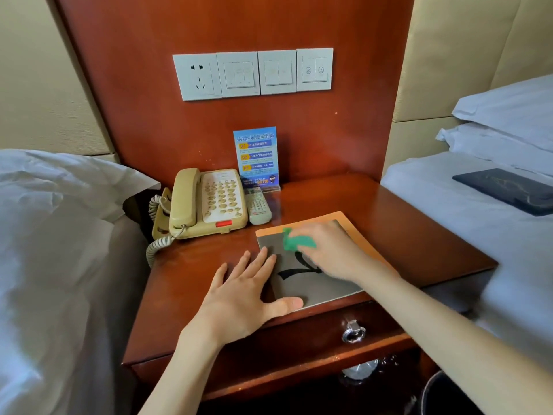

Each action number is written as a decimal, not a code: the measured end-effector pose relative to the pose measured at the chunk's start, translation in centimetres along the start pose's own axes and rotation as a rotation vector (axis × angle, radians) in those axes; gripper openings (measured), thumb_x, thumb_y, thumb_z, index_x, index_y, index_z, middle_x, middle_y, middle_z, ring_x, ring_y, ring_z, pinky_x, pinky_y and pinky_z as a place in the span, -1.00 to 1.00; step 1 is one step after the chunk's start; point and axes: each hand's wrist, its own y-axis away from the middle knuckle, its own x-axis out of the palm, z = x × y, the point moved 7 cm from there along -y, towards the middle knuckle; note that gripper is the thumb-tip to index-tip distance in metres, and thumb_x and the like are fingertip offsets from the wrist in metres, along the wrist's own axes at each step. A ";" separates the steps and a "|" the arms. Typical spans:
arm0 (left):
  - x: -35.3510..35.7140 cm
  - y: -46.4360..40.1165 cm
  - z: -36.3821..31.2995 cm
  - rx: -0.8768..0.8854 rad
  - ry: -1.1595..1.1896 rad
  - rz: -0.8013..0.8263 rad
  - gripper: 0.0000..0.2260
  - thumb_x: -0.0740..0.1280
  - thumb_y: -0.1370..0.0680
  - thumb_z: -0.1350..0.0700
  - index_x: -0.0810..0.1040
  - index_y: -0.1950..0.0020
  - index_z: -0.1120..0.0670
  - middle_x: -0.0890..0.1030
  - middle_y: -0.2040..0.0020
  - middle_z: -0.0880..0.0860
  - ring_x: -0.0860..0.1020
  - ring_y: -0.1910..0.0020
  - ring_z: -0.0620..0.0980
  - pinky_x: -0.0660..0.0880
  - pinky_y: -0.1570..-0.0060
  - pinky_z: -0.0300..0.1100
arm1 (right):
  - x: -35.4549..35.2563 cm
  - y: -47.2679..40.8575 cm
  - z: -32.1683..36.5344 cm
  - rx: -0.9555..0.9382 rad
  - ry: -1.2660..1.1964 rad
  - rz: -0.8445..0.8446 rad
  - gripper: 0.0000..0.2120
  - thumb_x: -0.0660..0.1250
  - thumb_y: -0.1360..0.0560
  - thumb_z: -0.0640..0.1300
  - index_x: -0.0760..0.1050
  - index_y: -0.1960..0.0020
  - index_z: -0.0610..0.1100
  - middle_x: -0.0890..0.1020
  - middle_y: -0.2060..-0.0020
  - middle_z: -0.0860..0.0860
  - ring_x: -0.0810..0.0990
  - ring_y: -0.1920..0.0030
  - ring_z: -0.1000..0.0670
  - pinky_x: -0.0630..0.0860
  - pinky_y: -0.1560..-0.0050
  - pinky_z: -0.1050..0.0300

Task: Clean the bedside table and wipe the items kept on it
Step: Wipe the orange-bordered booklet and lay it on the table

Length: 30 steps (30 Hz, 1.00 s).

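Observation:
A grey booklet (314, 287) with an orange border and a black brush mark lies flat on the wooden bedside table (191, 274). My left hand (248, 290) lies flat with spread fingers on the booklet's left edge, thumb along its front edge. My right hand (332, 250) holds a small green cloth (297, 241) and presses it on the booklet's upper part; the hand is blurred. A beige corded phone (209, 202), a grey remote (258, 206) and a blue sign in a clear stand (257, 158) sit at the back.
Beds with white linen flank the table; a dark folder (508, 190) lies on the right bed. A socket and switches (254, 73) sit on the wooden wall panel. The drawer has a metal ring pull (353, 332). A dark bin (443, 393) stands below right.

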 end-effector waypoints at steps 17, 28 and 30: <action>-0.6 0.1 0.4 0.005 0.144 -0.224 0.12 -0.06 -0.12 -0.68 -0.27 -0.54 -0.17 0.11 -0.56 -0.16 -0.02 -0.54 -0.17 -0.16 -0.49 -0.11 | 1.7 -0.1 2.4 -0.039 -0.220 0.152 -0.65 0.33 -0.49 -0.33 0.61 -0.16 0.01 0.61 -0.14 0.08 0.50 -0.20 0.04 0.42 -0.28 0.09; -0.7 0.1 0.5 0.000 0.161 -0.204 0.12 -0.07 -0.08 -0.70 -0.05 -0.55 -0.20 0.14 -0.57 -0.04 -0.03 -0.55 -0.13 -0.18 -0.47 -0.13 | -3.8 4.0 -3.9 0.007 -0.228 0.224 -0.54 0.36 -0.43 -0.40 0.64 0.04 0.19 0.63 0.01 0.28 0.56 -0.10 0.24 0.47 -0.18 0.23; -0.7 0.1 0.6 0.003 0.154 -0.205 0.13 -0.07 -0.08 -0.70 -0.05 -0.56 -0.20 0.14 -0.57 -0.03 -0.02 -0.55 -0.12 -0.18 -0.46 -0.14 | -3.7 1.9 -5.4 0.034 -0.141 0.170 -0.62 0.33 -0.46 -0.40 0.66 -0.01 0.06 0.62 -0.03 0.17 0.54 -0.13 0.12 0.44 -0.22 0.10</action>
